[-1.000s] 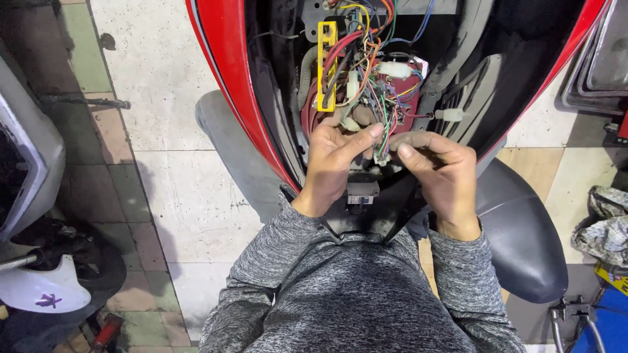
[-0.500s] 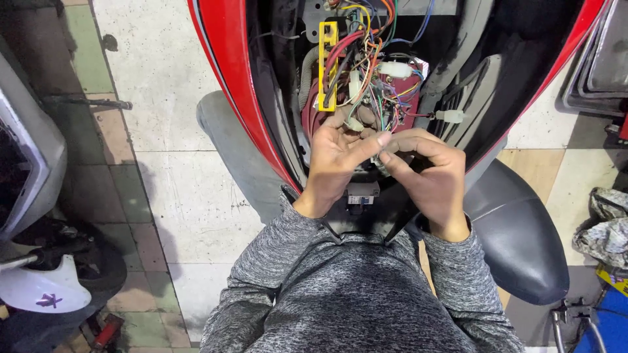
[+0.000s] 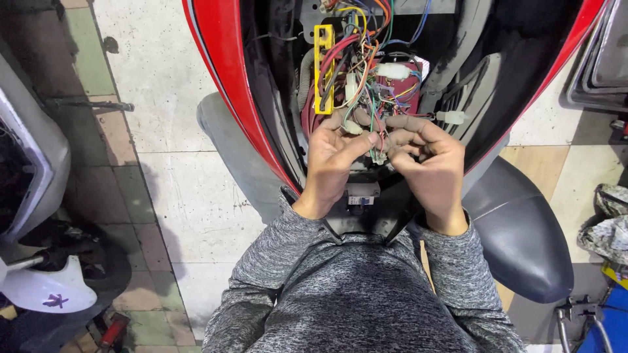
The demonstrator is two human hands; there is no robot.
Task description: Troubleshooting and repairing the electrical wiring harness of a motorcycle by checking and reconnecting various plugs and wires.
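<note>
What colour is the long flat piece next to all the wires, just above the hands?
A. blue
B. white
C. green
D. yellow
D. The long flat piece standing upright at the left edge of the bundle of wires, just above the left hand, is plainly yellow, set against the dark inside of the red scooter body.

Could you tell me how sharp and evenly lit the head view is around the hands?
Head view: left hand, right hand and tangled coloured wires are sharp and evenly lit; glossy red scooter panel shows mild sheen; deep cavity behind stays dark.
</note>
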